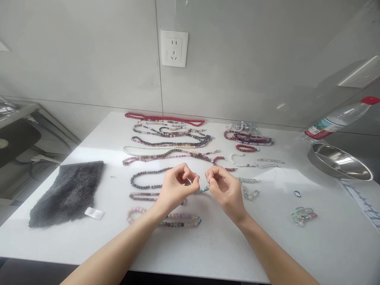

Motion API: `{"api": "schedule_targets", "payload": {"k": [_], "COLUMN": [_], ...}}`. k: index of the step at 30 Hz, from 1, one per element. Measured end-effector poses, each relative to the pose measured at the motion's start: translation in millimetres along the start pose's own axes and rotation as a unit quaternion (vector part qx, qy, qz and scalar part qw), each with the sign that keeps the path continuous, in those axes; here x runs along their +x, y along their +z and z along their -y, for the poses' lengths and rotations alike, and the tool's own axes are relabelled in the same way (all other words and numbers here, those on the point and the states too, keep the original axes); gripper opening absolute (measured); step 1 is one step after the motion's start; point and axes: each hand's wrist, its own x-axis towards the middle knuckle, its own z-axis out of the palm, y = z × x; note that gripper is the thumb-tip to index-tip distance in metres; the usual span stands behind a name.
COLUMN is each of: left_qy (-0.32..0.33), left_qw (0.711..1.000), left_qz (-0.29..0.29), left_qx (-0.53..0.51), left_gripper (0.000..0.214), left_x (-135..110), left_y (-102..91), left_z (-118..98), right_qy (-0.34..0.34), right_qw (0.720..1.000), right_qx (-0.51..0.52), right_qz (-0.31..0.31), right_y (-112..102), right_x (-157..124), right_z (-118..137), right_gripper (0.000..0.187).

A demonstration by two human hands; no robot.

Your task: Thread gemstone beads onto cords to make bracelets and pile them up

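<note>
Both my hands hover over the middle of a white table (208, 245). My left hand (175, 188) is closed in a pinch, and so is my right hand (224, 188). Between the two pinches runs a short stretch of small teal beads (203, 189) on a string. Under and behind the hands lie several bead strands: a dark grey one (145, 178), a pastel bracelet (175, 221), a white pearl strand (142, 150) and a long red strand (163, 118).
A dark grey fuzzy cloth (67, 192) with a white tag lies at the left. A steel bowl (340, 160) and a plastic bottle with red cap (338, 120) stand at the right. A pale bead cluster (303, 215) and more bracelets (249, 138) lie right of the hands.
</note>
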Motion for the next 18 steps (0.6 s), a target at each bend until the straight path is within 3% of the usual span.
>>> {"api": "schedule_targets", "payload": {"k": [3,7,13,18], "left_qy": [0.017,0.028,-0.018,-0.052], "left_qw": [0.999,0.998,0.994,0.987], "left_qz": [0.028,0.024,0.058,0.097], "left_qx": [-0.012,-0.042,-0.096,-0.114], "left_gripper": [0.034,0.036,0.044,0.052], "left_x": [-1,1,4,5], "left_y": [-1.9,-3.9,-7.2,-10.6], "left_z": [-1,1,-3,-5], "right_qy": [-0.005,0.018,0.062,0.112], "right_qw": [0.999,0.998,0.993,0.97], "right_qx": [0.022,0.031,0.059,0.159], "right_qz": [0.023,0.056,0.082,0.142], "right_y": [-2,-4,-8,-14], "right_x": [2,5,8,14], "right_z": [2,2,3,4], "right_gripper": [0.01,0.013,0.014,0.019]}}
